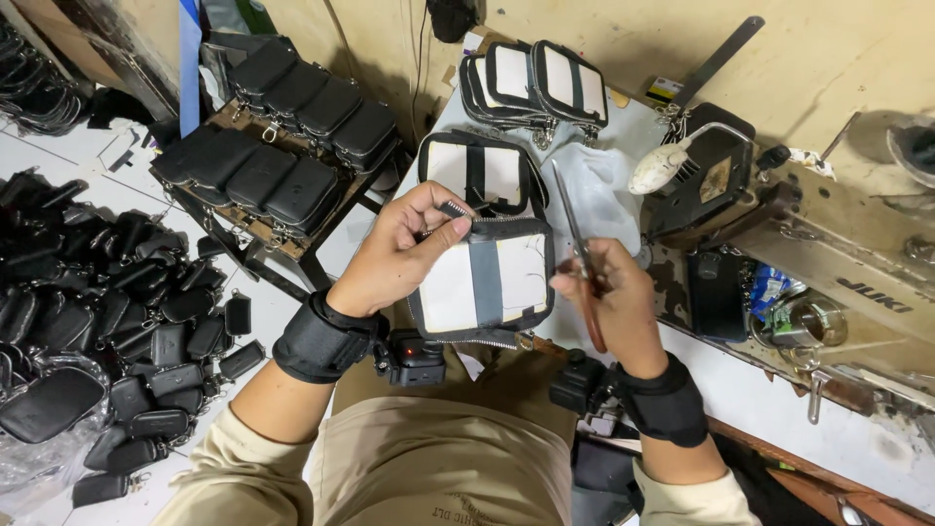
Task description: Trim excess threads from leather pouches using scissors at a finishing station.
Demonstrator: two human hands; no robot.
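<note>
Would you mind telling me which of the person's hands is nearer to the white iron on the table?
The right hand, holding scissors, sits just below-left of the iron; the left hand is farther left, across the pouch.

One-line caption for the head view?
Left hand grips a white-and-black zipper pouch; right hand holds scissors beside it.

white pouch (484, 282) w/ blk trim, grey stripe

Single head-worn view, looking steeply down, close over both hands; bench (779, 409) right, floor (58, 161) left; far edges likely distorted.
</note>
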